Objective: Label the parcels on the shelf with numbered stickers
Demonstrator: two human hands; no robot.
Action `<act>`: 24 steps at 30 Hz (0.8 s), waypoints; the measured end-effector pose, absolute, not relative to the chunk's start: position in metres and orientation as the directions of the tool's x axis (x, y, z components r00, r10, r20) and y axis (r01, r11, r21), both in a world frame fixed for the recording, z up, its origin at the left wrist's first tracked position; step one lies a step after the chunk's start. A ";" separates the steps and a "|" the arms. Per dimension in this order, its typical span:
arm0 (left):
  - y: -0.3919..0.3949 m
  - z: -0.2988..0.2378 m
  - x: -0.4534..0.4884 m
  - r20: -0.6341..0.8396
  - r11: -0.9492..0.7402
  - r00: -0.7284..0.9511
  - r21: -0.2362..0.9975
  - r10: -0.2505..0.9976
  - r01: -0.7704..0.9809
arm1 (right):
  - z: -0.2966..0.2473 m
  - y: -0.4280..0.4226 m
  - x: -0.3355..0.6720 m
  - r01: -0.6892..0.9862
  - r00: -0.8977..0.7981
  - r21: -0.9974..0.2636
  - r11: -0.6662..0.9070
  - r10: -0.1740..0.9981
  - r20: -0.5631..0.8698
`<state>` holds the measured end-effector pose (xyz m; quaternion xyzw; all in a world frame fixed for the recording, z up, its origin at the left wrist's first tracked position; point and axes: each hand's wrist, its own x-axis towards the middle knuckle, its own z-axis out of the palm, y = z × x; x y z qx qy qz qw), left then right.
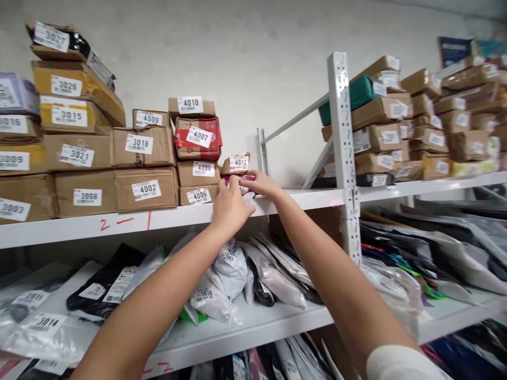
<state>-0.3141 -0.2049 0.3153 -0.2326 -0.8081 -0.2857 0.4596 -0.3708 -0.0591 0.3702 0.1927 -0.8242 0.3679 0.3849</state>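
Both arms reach up to the top shelf (277, 202). My left hand (232, 203) is closed on the near left side of a small pink package (246, 183), its thumb pointing right. From the right, my right hand (261, 184) grips the same package, fingers bent over its top. Much of the package is hidden by my fingers. Directly behind and above it sits a small brown parcel labelled 4012 (235, 164). Just left of my left hand are stacked boxes labelled 4006 (198, 196) and 4008 (198, 170), with the red box 4007 (198, 138) above.
Stacked cardboard boxes (83, 153) line the top shelf to the left. A white perforated upright post (339, 132) stands to the right, with more parcels (390, 137) beyond it. Bagged parcels (222, 285) lie on the shelf below my arms.
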 end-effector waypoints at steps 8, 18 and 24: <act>-0.211 0.305 -0.308 0.913 0.554 -0.403 0.303 0.066 0.776 | 0.364 -0.065 -0.358 -0.501 -0.556 -0.414 0.760 0.084 0.827; -0.229 0.252 -0.296 0.951 0.314 -0.260 0.199 0.166 0.928 | 0.356 -0.081 -0.352 -0.407 -0.510 -0.381 0.830 0.140 0.849; -0.233 0.157 -0.281 0.990 0.017 -0.085 0.084 0.115 0.996 | 0.310 -0.072 -0.341 -0.573 -0.171 -0.195 0.796 0.117 0.978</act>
